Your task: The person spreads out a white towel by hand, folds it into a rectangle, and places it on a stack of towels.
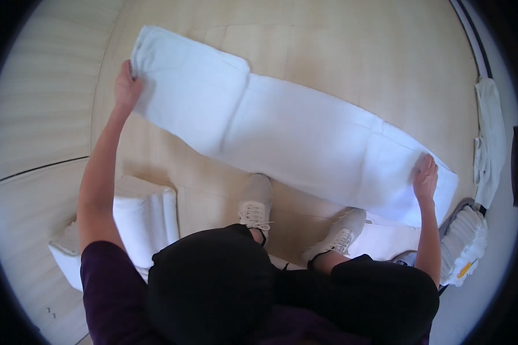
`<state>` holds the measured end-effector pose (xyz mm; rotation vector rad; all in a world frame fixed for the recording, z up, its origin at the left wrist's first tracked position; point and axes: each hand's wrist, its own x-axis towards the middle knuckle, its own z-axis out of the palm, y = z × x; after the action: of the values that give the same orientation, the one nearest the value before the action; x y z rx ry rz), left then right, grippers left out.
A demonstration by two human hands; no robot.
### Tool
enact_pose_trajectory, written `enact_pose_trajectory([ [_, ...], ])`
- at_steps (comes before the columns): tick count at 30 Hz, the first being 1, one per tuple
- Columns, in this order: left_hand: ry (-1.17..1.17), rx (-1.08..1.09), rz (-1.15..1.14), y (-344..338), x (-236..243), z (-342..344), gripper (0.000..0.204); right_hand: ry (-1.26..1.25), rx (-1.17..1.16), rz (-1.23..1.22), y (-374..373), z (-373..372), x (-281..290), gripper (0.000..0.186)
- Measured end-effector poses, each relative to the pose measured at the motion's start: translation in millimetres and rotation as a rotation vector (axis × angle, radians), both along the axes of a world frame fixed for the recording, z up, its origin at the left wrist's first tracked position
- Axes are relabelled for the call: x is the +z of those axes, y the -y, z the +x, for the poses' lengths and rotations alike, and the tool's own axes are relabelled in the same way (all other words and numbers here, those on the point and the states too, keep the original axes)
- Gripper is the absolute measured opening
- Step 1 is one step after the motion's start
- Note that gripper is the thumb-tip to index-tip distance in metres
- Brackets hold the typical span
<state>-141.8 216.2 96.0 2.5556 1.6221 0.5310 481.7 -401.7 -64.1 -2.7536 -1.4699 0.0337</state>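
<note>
**Both hands on a long white towel**

The pale floor fills most of the view, with a pale panel along the left side, crossed low down by a dark seam.

The person's knees, in black, take up the bottom centre, and a dark purple sleeve shows at lower left.

The towel is just beyond the shoes, spread as a long band that slants from upper left to lower right. One crossways step runs through it towards the left end, and a second crease crosses it nearer the right end. Whether it lies flat on the floor all along cannot be told.

To the left, behind the left forearm, sits a pile of thick, folded white cloth. At the far right a whitish cloth hangs by the wall, and below it is a fluffy white thing with a yellow patch.

The light-coloured, laced left shoe and right shoe stand near the towel's lower edge.

The left hand has its fingers clamped on the towel's left edge, thumb on top. The right hand is on the towel near its right end, fingers close together; whether they pinch the cloth or only press on it cannot be told.
</note>
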Motion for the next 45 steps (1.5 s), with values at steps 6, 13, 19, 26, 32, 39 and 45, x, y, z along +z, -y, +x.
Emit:
enact_pose_trajectory([
  [6,-0.172,-0.17,0.047,4,-63,-4,0.058,-0.05,0.002,-0.05,-28,5,7,0.045],
  [13,-0.368,-0.296,-0.055,54,-145,88,0.053,0.048,-0.001,-0.124,1,11,12,0.029],
  [19,-0.673,-0.171,-0.21,49,-109,75,0.052,0.121,-0.106,-0.423,63,39,29,0.023],
  [26,-1.018,-0.139,-0.165,33,-83,-75,0.016,0.432,-0.177,-0.261,179,63,72,0.018],
  [32,-0.743,-0.293,-0.085,48,-33,-203,0.009,0.302,-0.401,-0.248,252,41,91,0.02],
  [39,-0.538,-0.46,0.049,108,6,-241,0.028,0.176,-0.463,-0.241,238,-8,69,0.02],
  [45,-0.548,-0.42,0.041,116,-13,-262,0.031,0.131,-0.461,-0.275,242,-22,66,0.021],
])
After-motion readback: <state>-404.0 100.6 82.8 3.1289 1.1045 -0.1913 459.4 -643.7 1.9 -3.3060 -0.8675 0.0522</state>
